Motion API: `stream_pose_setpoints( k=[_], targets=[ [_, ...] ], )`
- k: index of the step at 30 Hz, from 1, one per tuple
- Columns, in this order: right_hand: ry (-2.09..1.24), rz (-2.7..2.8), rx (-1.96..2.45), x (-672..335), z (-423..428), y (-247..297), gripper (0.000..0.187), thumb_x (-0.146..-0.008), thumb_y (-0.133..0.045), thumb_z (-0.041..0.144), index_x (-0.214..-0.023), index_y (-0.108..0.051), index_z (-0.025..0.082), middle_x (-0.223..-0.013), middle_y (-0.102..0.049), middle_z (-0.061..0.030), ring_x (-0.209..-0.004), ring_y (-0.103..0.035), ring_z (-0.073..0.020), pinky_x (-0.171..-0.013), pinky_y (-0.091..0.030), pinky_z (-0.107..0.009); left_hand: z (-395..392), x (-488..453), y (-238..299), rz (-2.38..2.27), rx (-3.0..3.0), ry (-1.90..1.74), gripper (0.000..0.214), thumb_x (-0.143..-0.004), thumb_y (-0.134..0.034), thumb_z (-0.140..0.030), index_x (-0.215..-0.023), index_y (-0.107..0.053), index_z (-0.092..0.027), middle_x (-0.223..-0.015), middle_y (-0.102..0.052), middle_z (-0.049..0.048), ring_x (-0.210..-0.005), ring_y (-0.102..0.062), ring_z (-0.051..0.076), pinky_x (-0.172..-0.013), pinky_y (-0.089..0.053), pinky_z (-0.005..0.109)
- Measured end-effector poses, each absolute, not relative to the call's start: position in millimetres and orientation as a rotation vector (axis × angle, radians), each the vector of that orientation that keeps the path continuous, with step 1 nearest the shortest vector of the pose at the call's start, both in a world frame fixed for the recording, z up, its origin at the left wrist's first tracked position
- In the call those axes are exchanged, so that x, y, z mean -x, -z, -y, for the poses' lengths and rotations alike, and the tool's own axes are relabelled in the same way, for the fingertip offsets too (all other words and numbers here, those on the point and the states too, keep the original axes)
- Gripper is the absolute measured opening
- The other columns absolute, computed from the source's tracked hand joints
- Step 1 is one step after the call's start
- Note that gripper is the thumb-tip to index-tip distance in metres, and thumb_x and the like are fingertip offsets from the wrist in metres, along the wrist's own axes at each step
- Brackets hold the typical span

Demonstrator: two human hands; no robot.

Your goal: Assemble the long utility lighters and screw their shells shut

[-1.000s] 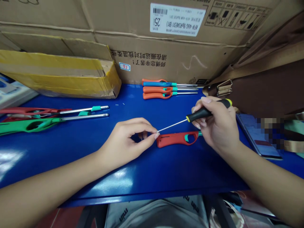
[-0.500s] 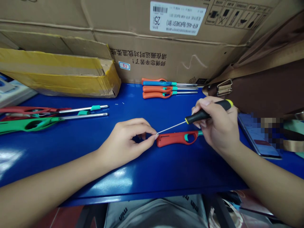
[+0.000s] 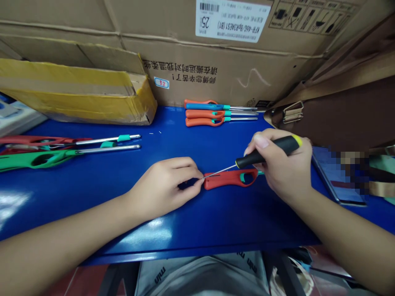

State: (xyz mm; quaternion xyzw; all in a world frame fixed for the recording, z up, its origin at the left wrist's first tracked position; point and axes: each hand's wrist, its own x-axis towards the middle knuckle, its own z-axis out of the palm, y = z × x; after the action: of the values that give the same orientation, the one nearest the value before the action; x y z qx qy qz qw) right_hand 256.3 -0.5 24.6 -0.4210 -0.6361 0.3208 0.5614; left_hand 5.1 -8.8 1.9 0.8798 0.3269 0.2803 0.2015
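Observation:
My right hand (image 3: 288, 168) is wrapped round the black and yellow handle of a screwdriver (image 3: 262, 155). Its thin shaft slants down to the left, and the tip meets the fingertips of my left hand (image 3: 165, 187). Thumb and forefinger of that hand are pinched together at the butt end of a red gas lighter (image 3: 230, 180). Whatever small thing they hold is too small or hidden to name. The red lighter lies on the blue table (image 3: 185, 230), with its green trigger below the screwdriver handle and its nozzle partly behind my right hand.
Several orange and blue lighters (image 3: 205, 114) lie stacked at the back. Red and green lighter parts (image 3: 40, 158) lie at the left, before a yellow-taped cardboard box (image 3: 101, 100). A phone (image 3: 336, 176) rests at the right. A large carton (image 3: 173, 45) stands behind.
The screwdriver has dropped a little, and its tip now points lower at my left fingertips. My left hand has shifted slightly down too. The red lighter stays nearly in place.

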Motion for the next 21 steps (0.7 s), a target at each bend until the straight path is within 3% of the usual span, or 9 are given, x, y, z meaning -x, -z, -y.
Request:
stream_pose_setpoints(
  k=[11,19,21],
  targets=[
    [-0.998,1.653,0.818,-256,10,-33,0.029,-0.096,-0.069,0.045,-0.075,-0.074,0.025,-0.082,-0.068,-0.004,-0.055,-0.057,-0.013,-0.049,-0.05,-0.03,6,-5,2,-0.879,-2.387,-0.764,0.016,-0.099,-0.064,-0.024,-0.099,-0.079,-0.02,-0.095,-0.074,0.0052,-0.086,-0.072,0.016,-0.078,-0.053,0.026],
    [-0.932,1.729,0.782,-257,17,-40,0.011,-0.092,-0.076,0.038,-0.095,-0.074,0.027,-0.086,-0.073,-0.0024,-0.063,-0.067,-0.0159,-0.052,-0.053,-0.03,7,-5,1,-0.85,-2.382,-0.798,0.015,-0.097,-0.066,-0.022,-0.1,-0.081,-0.02,-0.095,-0.075,0.0051,-0.084,-0.072,0.016,-0.077,-0.055,0.026],
    [-0.916,1.715,0.741,-256,18,-40,0.017,-0.091,-0.079,0.032,-0.106,-0.072,0.03,-0.088,-0.076,-0.0009,-0.063,-0.069,-0.0153,-0.052,-0.054,-0.029,7,-6,0,-0.844,-2.389,-0.822,0.014,-0.097,-0.067,-0.021,-0.099,-0.081,-0.019,-0.094,-0.075,0.0049,-0.083,-0.072,0.015,-0.076,-0.055,0.024]
  ],
)
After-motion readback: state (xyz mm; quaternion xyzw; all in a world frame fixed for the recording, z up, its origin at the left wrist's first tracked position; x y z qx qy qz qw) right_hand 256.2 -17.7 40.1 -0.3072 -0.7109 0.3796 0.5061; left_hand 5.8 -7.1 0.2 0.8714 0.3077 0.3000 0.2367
